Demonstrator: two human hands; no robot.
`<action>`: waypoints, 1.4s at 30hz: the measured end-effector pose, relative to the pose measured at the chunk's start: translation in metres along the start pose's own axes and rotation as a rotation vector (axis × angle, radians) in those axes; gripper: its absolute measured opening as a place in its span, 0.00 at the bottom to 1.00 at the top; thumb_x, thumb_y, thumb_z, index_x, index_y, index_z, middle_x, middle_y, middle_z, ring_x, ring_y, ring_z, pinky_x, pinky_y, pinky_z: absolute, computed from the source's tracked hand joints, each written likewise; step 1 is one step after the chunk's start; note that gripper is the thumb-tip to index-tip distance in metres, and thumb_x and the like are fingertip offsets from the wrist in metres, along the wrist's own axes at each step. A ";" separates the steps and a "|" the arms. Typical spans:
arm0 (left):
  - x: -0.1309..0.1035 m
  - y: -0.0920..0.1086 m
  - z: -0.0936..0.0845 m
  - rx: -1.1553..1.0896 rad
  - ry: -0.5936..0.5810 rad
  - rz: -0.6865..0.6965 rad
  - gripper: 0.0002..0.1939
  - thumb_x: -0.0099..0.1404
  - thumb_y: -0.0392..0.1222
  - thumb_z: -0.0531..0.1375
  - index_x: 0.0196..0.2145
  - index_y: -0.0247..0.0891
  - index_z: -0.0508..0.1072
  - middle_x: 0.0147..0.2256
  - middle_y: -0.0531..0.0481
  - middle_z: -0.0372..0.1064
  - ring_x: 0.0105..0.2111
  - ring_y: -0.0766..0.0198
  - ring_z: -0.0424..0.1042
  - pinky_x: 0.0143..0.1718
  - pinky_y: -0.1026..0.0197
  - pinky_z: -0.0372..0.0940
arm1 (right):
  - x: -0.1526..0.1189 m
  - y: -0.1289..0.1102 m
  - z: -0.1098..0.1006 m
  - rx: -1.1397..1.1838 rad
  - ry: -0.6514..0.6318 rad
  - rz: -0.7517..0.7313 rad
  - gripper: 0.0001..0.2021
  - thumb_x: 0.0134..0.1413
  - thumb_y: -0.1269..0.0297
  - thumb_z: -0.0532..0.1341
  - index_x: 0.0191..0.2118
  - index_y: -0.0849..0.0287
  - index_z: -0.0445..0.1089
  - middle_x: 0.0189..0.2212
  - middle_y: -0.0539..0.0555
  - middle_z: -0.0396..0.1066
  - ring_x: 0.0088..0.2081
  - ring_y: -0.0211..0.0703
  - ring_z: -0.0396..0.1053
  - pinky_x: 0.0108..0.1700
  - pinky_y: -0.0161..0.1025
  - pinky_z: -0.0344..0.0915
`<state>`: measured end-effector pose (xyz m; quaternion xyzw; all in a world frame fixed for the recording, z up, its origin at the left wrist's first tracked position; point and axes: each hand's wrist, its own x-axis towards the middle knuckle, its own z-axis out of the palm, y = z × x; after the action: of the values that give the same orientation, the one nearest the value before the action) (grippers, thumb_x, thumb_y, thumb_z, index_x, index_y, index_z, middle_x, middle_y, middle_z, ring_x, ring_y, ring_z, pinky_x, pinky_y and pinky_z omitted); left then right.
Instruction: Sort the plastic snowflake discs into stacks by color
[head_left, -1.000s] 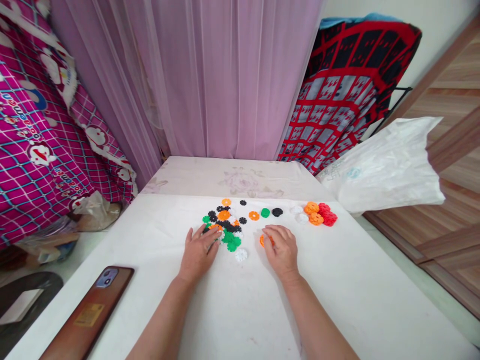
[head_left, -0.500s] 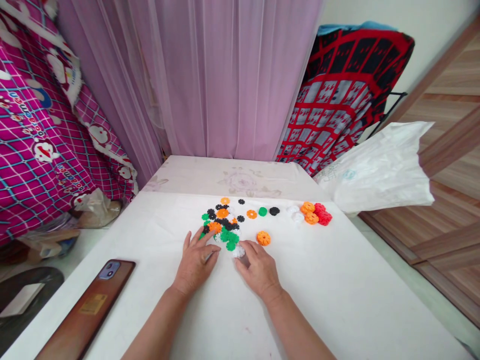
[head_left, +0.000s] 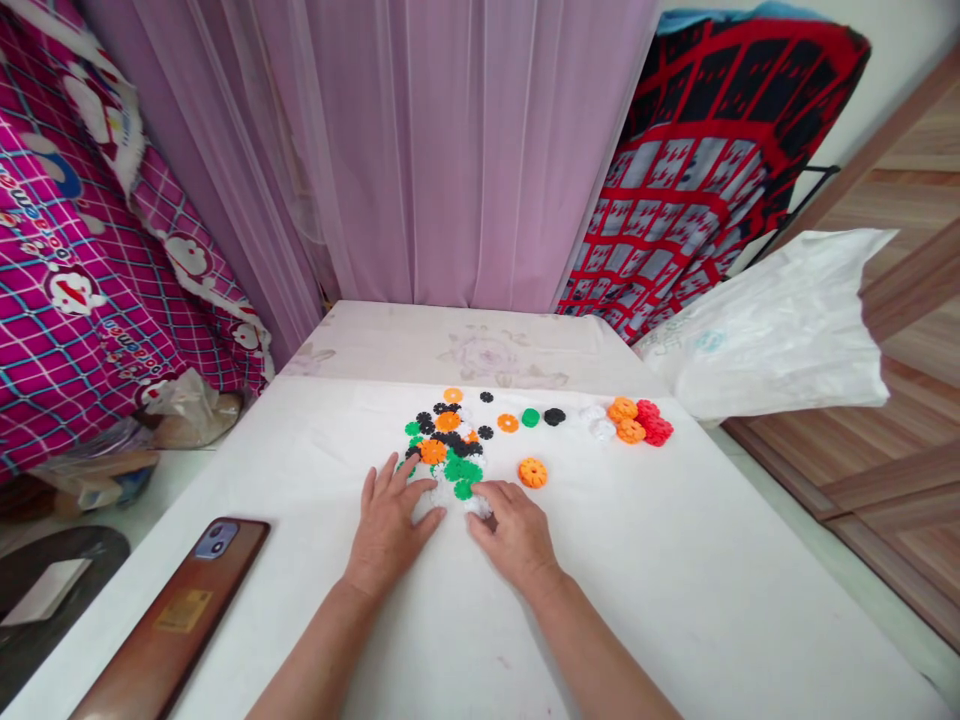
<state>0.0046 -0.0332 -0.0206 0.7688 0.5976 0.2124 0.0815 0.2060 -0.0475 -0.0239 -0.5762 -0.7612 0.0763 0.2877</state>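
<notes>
A mixed pile of notched plastic discs lies mid-table, with orange discs (head_left: 433, 452), green discs (head_left: 463, 468), black discs (head_left: 454, 441) and white ones. My left hand (head_left: 390, 520) rests at the pile's lower left, fingers spread, fingertips by the orange and white discs. At the lower right of the pile, my right hand (head_left: 517, 530) has its thumb and index finger around a white disc (head_left: 477, 507), partly hidden by the fingers. To the right sit an orange stack (head_left: 532, 473), a green disc (head_left: 530, 418) and a black stack (head_left: 554, 417).
Red discs (head_left: 654, 424) lie grouped beside orange and white ones at the right. A white plastic bag (head_left: 787, 330) stands at the table's right edge. A brown phone (head_left: 180, 610) lies on the white table (head_left: 675, 600) at the left.
The left hand's thumb and index finger have opened and shifted slightly toward the white discs. My right hand stays at the white disc. The camera view has tilted and shifted slightly.
</notes>
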 end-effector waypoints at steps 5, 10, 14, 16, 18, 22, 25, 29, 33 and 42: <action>0.000 0.003 -0.002 -0.032 0.009 0.018 0.13 0.60 0.48 0.61 0.44 0.49 0.75 0.60 0.49 0.62 0.64 0.46 0.53 0.63 0.34 0.44 | -0.002 -0.001 0.003 0.043 0.044 -0.039 0.14 0.48 0.69 0.61 0.43 0.53 0.71 0.38 0.52 0.75 0.40 0.44 0.70 0.44 0.39 0.65; 0.000 0.003 -0.001 -0.104 0.024 0.055 0.11 0.59 0.45 0.61 0.41 0.49 0.75 0.59 0.50 0.64 0.63 0.47 0.54 0.62 0.33 0.45 | -0.003 -0.002 -0.005 0.145 0.086 -0.065 0.08 0.51 0.66 0.59 0.39 0.55 0.70 0.36 0.52 0.72 0.37 0.42 0.68 0.42 0.38 0.65; 0.004 -0.009 0.002 -0.262 0.077 0.048 0.10 0.63 0.42 0.55 0.37 0.48 0.77 0.55 0.50 0.69 0.61 0.51 0.60 0.61 0.35 0.51 | 0.001 -0.007 -0.011 0.119 0.179 -0.151 0.06 0.55 0.68 0.57 0.37 0.56 0.71 0.37 0.53 0.72 0.39 0.43 0.66 0.46 0.42 0.62; 0.008 -0.020 0.002 -0.388 0.198 -0.015 0.13 0.65 0.41 0.52 0.36 0.44 0.76 0.51 0.47 0.73 0.56 0.55 0.66 0.58 0.43 0.59 | 0.005 -0.014 -0.010 0.096 0.176 -0.205 0.06 0.54 0.68 0.58 0.38 0.55 0.71 0.41 0.53 0.74 0.45 0.47 0.65 0.50 0.45 0.59; 0.012 -0.031 0.002 -0.461 0.310 -0.108 0.14 0.65 0.42 0.51 0.37 0.43 0.76 0.50 0.46 0.73 0.52 0.58 0.70 0.56 0.49 0.63 | 0.009 -0.022 -0.007 0.084 0.117 -0.239 0.08 0.52 0.68 0.61 0.39 0.54 0.70 0.44 0.52 0.74 0.51 0.50 0.63 0.52 0.47 0.55; 0.014 -0.044 0.002 -0.475 0.414 -0.222 0.13 0.63 0.43 0.53 0.40 0.42 0.75 0.48 0.47 0.75 0.49 0.58 0.72 0.54 0.50 0.66 | 0.011 -0.033 0.001 0.087 -0.023 -0.231 0.09 0.50 0.69 0.63 0.39 0.54 0.69 0.42 0.49 0.76 0.54 0.51 0.61 0.53 0.49 0.51; 0.014 -0.045 0.002 -0.467 0.402 -0.214 0.14 0.62 0.43 0.53 0.41 0.43 0.76 0.47 0.48 0.75 0.49 0.58 0.73 0.54 0.51 0.66 | 0.011 -0.032 0.005 0.096 -0.045 -0.192 0.09 0.50 0.70 0.63 0.39 0.54 0.69 0.37 0.49 0.75 0.51 0.49 0.62 0.53 0.48 0.50; 0.014 -0.043 0.002 -0.459 0.385 -0.204 0.14 0.62 0.43 0.53 0.41 0.43 0.76 0.47 0.48 0.75 0.49 0.59 0.73 0.53 0.51 0.66 | 0.009 -0.028 0.005 0.111 -0.031 -0.200 0.11 0.50 0.69 0.64 0.42 0.53 0.68 0.41 0.50 0.74 0.51 0.48 0.61 0.54 0.48 0.49; 0.013 -0.042 0.000 -0.446 0.380 -0.197 0.14 0.63 0.43 0.53 0.41 0.43 0.76 0.47 0.48 0.75 0.48 0.59 0.73 0.53 0.52 0.66 | 0.008 -0.026 0.002 0.097 -0.005 -0.192 0.12 0.49 0.67 0.65 0.41 0.53 0.68 0.41 0.50 0.74 0.51 0.49 0.61 0.55 0.49 0.48; 0.012 -0.042 0.001 -0.425 0.368 -0.178 0.14 0.63 0.43 0.53 0.41 0.44 0.76 0.47 0.49 0.75 0.48 0.59 0.73 0.53 0.52 0.67 | 0.009 -0.025 0.006 0.115 0.082 -0.235 0.11 0.48 0.71 0.62 0.40 0.55 0.67 0.36 0.50 0.73 0.46 0.47 0.65 0.53 0.49 0.53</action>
<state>-0.0294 -0.0101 -0.0344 0.6276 0.6096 0.4608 0.1491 0.1809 -0.0459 -0.0146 -0.4682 -0.8056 0.0618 0.3578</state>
